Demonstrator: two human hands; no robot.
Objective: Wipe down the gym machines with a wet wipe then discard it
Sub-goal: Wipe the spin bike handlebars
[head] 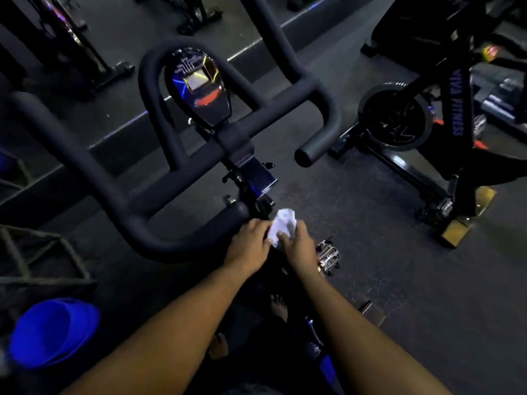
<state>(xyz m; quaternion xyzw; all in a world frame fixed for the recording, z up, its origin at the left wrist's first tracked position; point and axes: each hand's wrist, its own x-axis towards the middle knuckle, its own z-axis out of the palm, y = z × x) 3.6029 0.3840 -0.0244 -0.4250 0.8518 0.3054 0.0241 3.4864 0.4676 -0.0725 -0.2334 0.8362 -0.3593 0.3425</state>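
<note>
Dim spin room, bikes everywhere. Both my left hand (pixel 251 240) and right hand (pixel 296 245) pinch the wet wipe (pixel 282 227) mid-frame, bunching it, probably to scrub the handlebar (pixel 182 246).

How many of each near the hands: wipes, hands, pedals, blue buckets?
White wipe: 1
Hands: 2, left hand and right hand, both gripping the wipe
Metal pedal: 1
Blue bucket: 1
Total: 5
</note>
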